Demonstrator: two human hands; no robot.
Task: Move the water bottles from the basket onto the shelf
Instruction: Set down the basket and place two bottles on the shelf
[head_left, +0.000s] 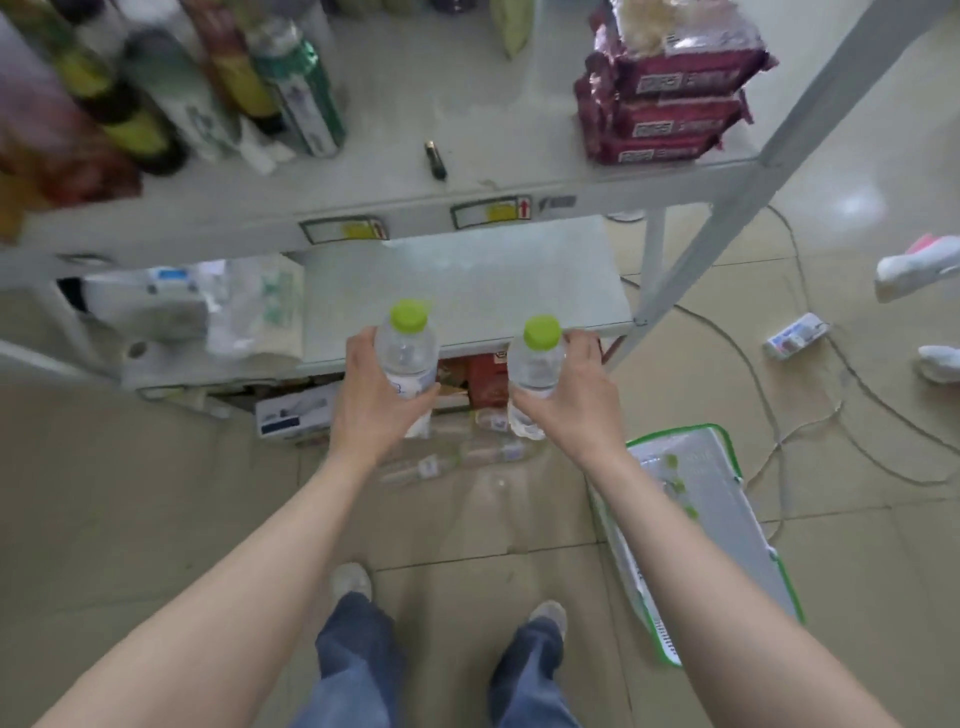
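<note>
My left hand grips a clear water bottle with a green cap, held upright in front of the middle shelf. My right hand grips a second clear bottle with a green cap, also upright, near the shelf's front right edge. Both bottles hang in the air just before the shelf's rim. The basket, white with green trim, stands on the floor to my right, partly hidden by my right forearm; green caps show inside it.
The upper shelf carries tall bottles at left, maroon packets at right and a small dark object. Bags and boxes fill the middle shelf's left part. Cables, a power strip and another person's shoes lie on the floor right.
</note>
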